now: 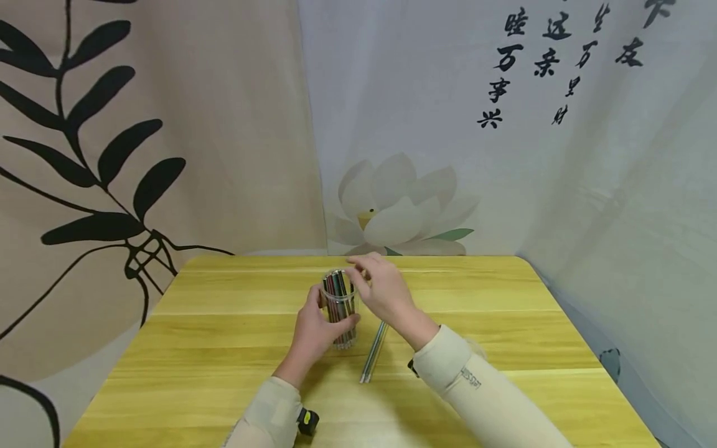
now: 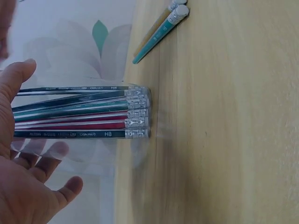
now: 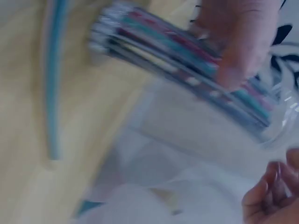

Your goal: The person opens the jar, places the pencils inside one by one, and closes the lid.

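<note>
My left hand [image 1: 315, 330] grips a clear plastic cup [image 1: 347, 299] around its side, and the cup stands upright on the table. Inside it is a bundle of pencils [image 2: 79, 112] in dark green, teal and red, their silvery eraser ends at the bottom. By the cup's rim hovers my right hand [image 1: 383, 292], fingers loosely bent, with nothing seen in them. Two loose pencils lie on the wood right of the cup: a teal pencil [image 2: 160, 35] and a yellowish pencil [image 2: 153, 29] side by side. The right wrist view is blurred.
The wood-grain table [image 1: 224, 354] has its far edge just behind the cup. Beyond it hangs a pale cloth backdrop [image 1: 252, 155] printed with leaves, a lotus and black characters. A small black device [image 1: 307, 421] sits at the left wrist.
</note>
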`<state>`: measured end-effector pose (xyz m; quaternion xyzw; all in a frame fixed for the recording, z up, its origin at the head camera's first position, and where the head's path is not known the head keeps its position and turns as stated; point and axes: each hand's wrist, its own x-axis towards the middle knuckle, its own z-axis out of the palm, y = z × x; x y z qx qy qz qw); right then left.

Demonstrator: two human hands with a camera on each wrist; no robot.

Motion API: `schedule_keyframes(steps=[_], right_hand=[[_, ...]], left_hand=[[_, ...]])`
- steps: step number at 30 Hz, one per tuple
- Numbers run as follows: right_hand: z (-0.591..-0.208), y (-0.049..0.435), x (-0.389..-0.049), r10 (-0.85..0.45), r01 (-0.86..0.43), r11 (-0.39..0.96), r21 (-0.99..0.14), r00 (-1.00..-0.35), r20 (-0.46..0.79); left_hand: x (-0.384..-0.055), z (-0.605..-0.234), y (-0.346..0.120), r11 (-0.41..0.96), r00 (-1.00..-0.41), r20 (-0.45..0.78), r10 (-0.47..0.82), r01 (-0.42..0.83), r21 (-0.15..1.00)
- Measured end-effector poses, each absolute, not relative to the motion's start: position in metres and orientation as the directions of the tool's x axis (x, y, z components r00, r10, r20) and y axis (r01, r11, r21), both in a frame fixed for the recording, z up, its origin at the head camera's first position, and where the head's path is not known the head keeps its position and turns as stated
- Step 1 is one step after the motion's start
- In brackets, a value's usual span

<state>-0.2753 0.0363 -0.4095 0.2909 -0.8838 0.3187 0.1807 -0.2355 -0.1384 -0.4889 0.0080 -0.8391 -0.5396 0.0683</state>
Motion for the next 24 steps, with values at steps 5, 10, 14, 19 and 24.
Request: schedule_keyframes(steps=[5, 10, 14, 19, 24], right_hand=[[-0.449, 0.07, -0.288, -0.205, -0.292, 0.71, -0.64, -0.956, 0.209], [-0.491, 0.093, -0.288, -0.199, -0.085, 0.845, -0.528, -0.966, -0.163], [-0.507, 0.098, -0.286, -0.212, -0.102, 0.843, -0.528, -0.965, -0.152], [-0.507, 0.103, -0.288, -0.229, -0.134, 0.831, -0.541, -0.967, -0.113], [-0.505, 0.11, -0.291, -0.217, -0.097, 0.827, -0.553, -0.964, -0.155]], left_hand=[[-0.236, -0.488, -0.137, 0.411, -0.988, 0.114, -0.101, 0.063, 0.909], [-0.235, -0.488, -0.137, 0.415, -0.989, 0.105, -0.101, 0.054, 0.908], [-0.236, -0.488, -0.137, 0.417, -0.989, 0.114, -0.097, 0.064, 0.907], [-0.235, -0.489, -0.137, 0.409, -0.989, 0.101, -0.106, 0.049, 0.911], [-0.235, -0.491, -0.136, 0.412, -0.99, 0.093, -0.106, 0.042, 0.91]])
